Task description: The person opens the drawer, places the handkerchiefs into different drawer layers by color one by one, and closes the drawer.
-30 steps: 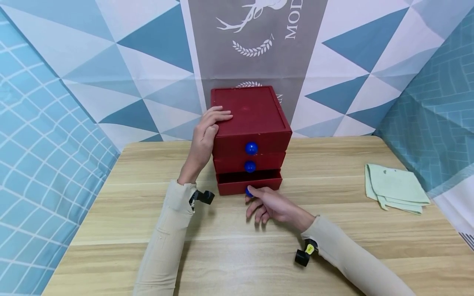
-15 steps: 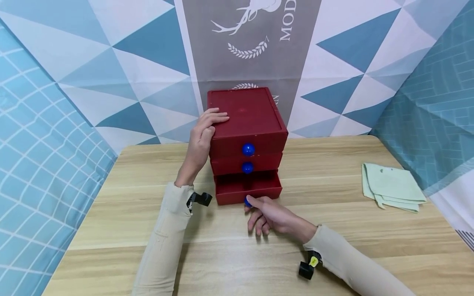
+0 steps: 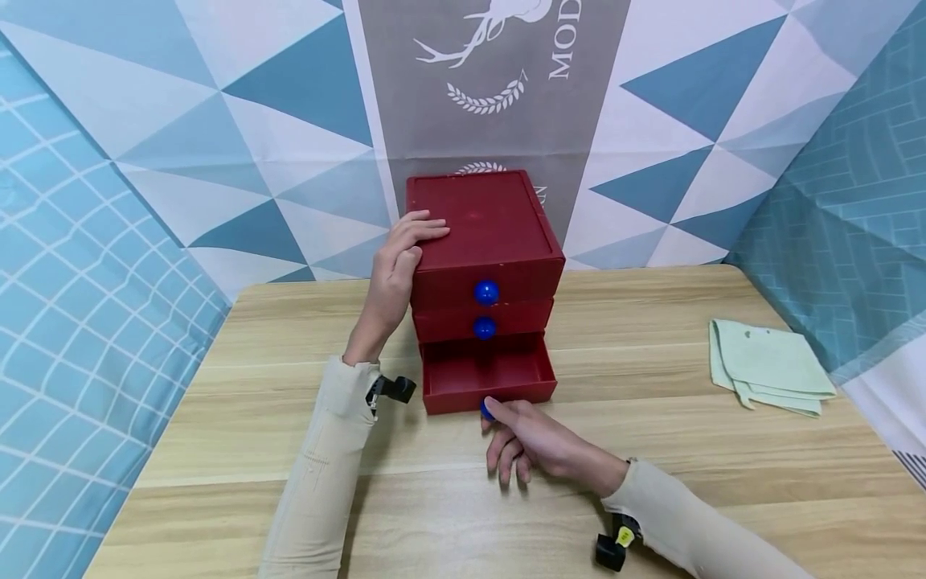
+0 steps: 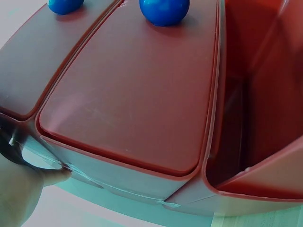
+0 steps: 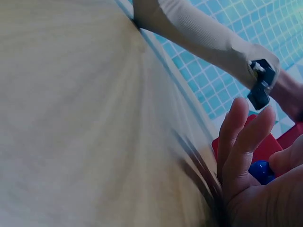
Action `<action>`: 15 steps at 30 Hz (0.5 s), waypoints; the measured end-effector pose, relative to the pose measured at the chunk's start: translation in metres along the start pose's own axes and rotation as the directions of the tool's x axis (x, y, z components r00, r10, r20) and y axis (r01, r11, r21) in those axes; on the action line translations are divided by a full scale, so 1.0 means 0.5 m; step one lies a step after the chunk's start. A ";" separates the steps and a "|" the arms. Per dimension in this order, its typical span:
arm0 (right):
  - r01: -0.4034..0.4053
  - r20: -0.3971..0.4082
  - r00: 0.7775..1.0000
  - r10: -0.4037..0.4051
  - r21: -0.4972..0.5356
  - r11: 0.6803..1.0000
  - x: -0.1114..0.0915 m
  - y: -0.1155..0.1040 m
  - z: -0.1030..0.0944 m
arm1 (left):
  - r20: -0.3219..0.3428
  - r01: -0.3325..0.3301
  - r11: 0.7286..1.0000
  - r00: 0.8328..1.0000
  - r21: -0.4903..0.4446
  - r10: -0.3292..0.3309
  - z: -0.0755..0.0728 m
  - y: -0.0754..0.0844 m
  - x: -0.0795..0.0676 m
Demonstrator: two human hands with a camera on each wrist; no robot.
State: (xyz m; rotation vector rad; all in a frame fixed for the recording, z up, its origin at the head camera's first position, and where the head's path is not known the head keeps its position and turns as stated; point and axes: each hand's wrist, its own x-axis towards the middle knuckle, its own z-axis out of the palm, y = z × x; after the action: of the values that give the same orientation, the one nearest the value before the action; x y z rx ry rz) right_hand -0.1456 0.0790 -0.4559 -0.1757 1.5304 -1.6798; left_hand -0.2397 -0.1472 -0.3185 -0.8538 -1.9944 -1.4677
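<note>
A dark red drawer unit point(image 3: 481, 221) with three stacked drawers stands at the back middle of the table. My left hand point(image 3: 396, 269) rests on its left top edge, fingers over the top and thumb along the side. The bottom drawer point(image 3: 452, 402) is pulled well out, and its bare red inside shows. Between thumb and forefinger my right hand point(image 3: 531, 438) pinches that drawer's blue knob point(image 5: 259, 170), while the other fingers hang loosely curled. The middle drawer point(image 4: 132, 90) and the top drawer point(image 3: 448, 289) are closed, each with a round blue knob.
A folded light green cloth point(image 3: 770, 362) lies on the right part of the wooden table point(image 3: 239, 434). Patterned hangings point(image 3: 304, 104) stand behind and at both sides. Each wrist carries a small black camera point(image 3: 398, 389).
The bottom drawer has slid further out toward me, with my right hand moving back along with its knob. My left hand has stayed on the unit's top edge.
</note>
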 end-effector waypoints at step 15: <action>-0.046 0.074 0.996 0.047 -0.009 0.999 -0.050 0.019 0.013 | 0.000 0.007 1.000 1.000 -0.007 -0.007 0.002 -0.001 0.000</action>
State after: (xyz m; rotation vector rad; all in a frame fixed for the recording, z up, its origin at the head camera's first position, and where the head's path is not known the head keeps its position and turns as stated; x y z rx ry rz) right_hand -0.1211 0.0912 -0.4522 -0.2032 1.4750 -1.6136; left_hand -0.2401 -0.1463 -0.3193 -0.8508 -1.9954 -1.4795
